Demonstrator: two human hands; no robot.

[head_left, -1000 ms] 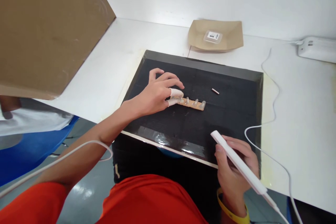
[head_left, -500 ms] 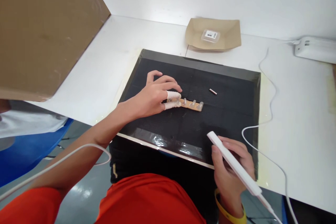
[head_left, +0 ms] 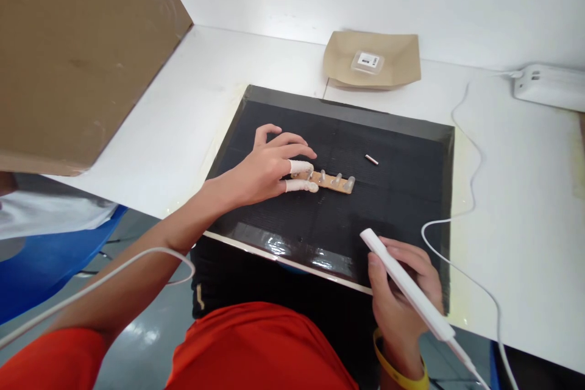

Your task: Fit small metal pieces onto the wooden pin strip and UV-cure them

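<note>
A tan strip [head_left: 329, 181] with several small translucent upright pieces lies on the black mat [head_left: 365, 207]. My left hand [head_left: 274, 167] is over the strip's left end, its thumb and index finger in white covers and spread apart on either side of it; the other fingers are stretched out above the mat. Whether the fingertips touch the strip is hard to tell. My right hand [head_left: 406, 286] grips a white pen-like tool [head_left: 406, 283] with a cable at its lower end, its tip pointing up and left. A small pinkish-white stick [head_left: 372, 159] lies right of the strip.
Behind the mat stands a brown paper tray [head_left: 338, 58] holding a small clear labelled box [head_left: 368, 62]. A white cable [head_left: 473, 195] winds along the right side to a white power strip [head_left: 548, 86]. A large brown board [head_left: 82, 55] rises at the left.
My left thumb and index finger have moved apart, the thumb slightly toward me. My right hand and the white tool have stayed in place.
</note>
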